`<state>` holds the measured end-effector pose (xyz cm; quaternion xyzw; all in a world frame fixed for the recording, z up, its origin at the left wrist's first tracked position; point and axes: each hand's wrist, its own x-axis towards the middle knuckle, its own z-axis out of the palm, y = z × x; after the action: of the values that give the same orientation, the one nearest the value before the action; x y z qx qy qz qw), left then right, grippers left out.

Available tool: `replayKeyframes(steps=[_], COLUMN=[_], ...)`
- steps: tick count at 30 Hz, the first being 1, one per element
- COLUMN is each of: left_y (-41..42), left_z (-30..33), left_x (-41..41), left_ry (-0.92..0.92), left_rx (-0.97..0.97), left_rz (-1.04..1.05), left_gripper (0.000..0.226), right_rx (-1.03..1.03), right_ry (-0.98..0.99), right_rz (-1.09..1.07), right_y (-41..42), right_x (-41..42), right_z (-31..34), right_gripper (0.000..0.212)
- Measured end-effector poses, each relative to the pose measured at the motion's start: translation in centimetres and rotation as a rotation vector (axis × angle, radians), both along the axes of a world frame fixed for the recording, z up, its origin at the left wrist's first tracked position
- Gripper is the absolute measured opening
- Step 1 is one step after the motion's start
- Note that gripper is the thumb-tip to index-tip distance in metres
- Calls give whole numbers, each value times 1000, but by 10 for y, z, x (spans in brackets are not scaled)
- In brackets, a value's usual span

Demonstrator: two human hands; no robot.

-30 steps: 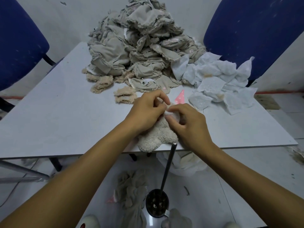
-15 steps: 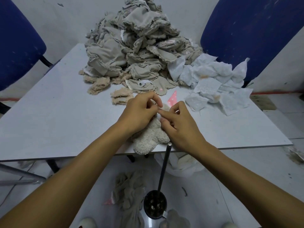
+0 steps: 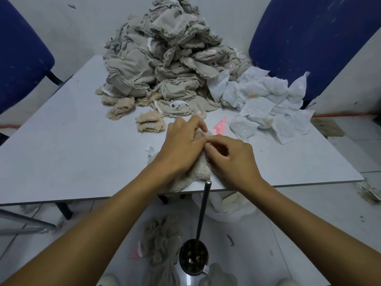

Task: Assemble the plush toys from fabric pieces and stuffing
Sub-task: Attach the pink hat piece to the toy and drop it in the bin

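A fluffy cream plush piece (image 3: 195,174) lies at the table's near edge, mostly covered by both hands. My left hand (image 3: 181,145) grips its upper part with curled fingers. My right hand (image 3: 231,157) pinches the fabric at the top, thumb and fingers meeting the left hand's fingertips. A big heap of beige fabric skins (image 3: 165,58) fills the back of the table. White patterned fabric pieces (image 3: 266,104) spread at the right. A small pink dotted piece (image 3: 220,125) lies just beyond my hands. Fuzzy tan pieces (image 3: 149,124) sit left of it.
The grey table (image 3: 61,141) has blue chairs (image 3: 309,38) behind it on both sides. A black rod (image 3: 203,209) rises from a round dark base (image 3: 192,256) on the floor, ending near the table edge. Fabric scraps (image 3: 160,238) and a white bag (image 3: 226,207) lie below.
Both hands have shifted slightly on the plush piece, and the right hand's fingers now pinch closer to the left hand's fingertips. A small white tag shows at the left of the plush.
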<state>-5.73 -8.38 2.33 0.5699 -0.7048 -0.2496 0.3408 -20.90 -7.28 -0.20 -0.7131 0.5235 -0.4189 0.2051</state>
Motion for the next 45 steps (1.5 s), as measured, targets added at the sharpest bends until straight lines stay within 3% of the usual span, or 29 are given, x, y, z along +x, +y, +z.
replayKeyframes(steps=[3,5,8,10,13,16,18,20,22,24,26,30,32,34,35,36,37,40,42,43,45], left_y=[1,2,3,2,1,4,4,-1,-5,-6,-6,6,1,-5,-7,-11,-12,-2,3,1,-5], left_z=[-8,-7,-1,1,-2,-10,-14,-12,-5,-1,-4,-9,-6,7,12,14,15,15,15,18,27], left_x=[-4,-9,-11,-10,-6,-7,-8,-8,-2,7,14,4,3,12,18,24,27,20,6,4,9], left_ry=[-121,-128,40,185,345,224,191,209,269,326,262,14,72,408,556,580,501,140,15,61,315], left_rx=[195,185,211,238,145,-96,-151,-34,215,338,237,-216,-78,332,461,492,423,-108,-372,-314,117], left_rz=[155,148,8,-45,82,179,213,165,-36,-198,-171,139,102,-142,-217,-262,-261,-28,113,94,-107], left_gripper=[30,35,50,60,63,56,44,35,41,49,47,31,32,41,48,55,58,47,41,44,56], right_rx=[90,88,158,212,156,118,105,125,194,237,235,165,160,146,143,151,162,128,94,88,106], right_ry=[-116,113,331,249,10,-158,-233,-305,-418,-481,-474,-395,-456,-465,-466,-478,-485,-444,-456,-480,-541], right_rz=[-51,-72,-30,38,201,295,281,239,220,231,267,300,275,265,276,300,333,397,381,377,383], right_y=[-4,-8,-13,-17,-13,-5,-3,-3,-6,-8,-7,1,1,-3,-5,-6,-7,-7,-6,-8,-10], right_x=[-9,-14,-15,-16,-10,4,8,6,4,1,1,13,13,7,2,-2,-5,-1,4,4,-1], right_z=[5,7,8,9,11,10,9,9,10,11,12,13,18,25,28,31,34,39,42,44,48], right_gripper=[35,38,65,71,60,52,44,40,42,42,40,35,32,33,35,36,36,35,38,40,42])
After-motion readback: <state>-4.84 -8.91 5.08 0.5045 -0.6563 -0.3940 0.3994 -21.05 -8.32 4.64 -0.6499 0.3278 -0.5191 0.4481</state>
